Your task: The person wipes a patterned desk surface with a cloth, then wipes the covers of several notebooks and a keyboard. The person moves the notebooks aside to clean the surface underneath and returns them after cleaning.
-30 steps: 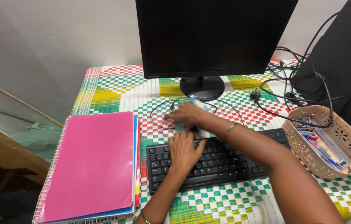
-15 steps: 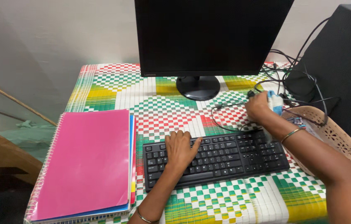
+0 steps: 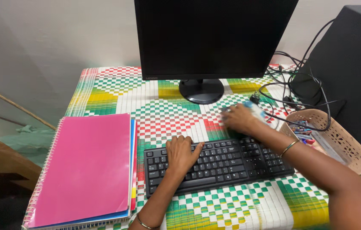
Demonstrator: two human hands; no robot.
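Note:
My left hand (image 3: 181,154) lies flat on the left part of a black keyboard (image 3: 218,163), fingers spread over the keys. My right hand (image 3: 240,119) is just behind the keyboard's far edge, pressed down on the checkered cloth and closed on a small white and blue cloth (image 3: 257,111). The hand is blurred with motion. A black monitor (image 3: 212,38) stands behind on its round base (image 3: 201,91).
A pink-covered stack of spiral notebooks (image 3: 88,166) lies at the left. A beige openwork basket (image 3: 334,138) of pens stands at the right, with a cable across it. Tangled black cables (image 3: 291,91) and a black computer case (image 3: 353,64) fill the back right.
My right hand swept right with the cloth toward the basket, then came back left to just behind the keyboard. My left hand stayed on the keys.

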